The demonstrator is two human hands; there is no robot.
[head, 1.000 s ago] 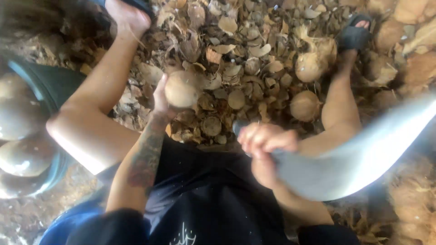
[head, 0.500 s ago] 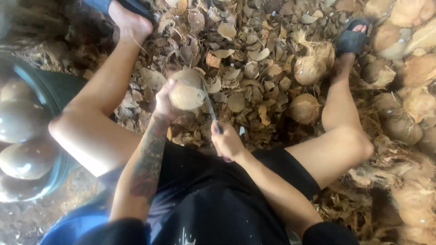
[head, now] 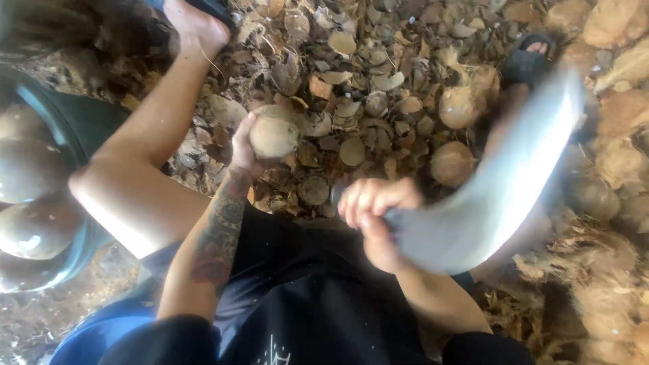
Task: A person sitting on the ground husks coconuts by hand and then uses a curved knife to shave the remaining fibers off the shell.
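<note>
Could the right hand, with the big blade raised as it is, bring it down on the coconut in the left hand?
Probably yes: the right hand holds the blurred blade off to the side, and nothing lies between it and the coconut, whose top the left hand leaves bare.

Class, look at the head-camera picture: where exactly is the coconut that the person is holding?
The coconut sits left of centre in the head view, gripped in the left hand above the shell-littered ground, up and left of the right hand with its blurred curved blade.
</note>
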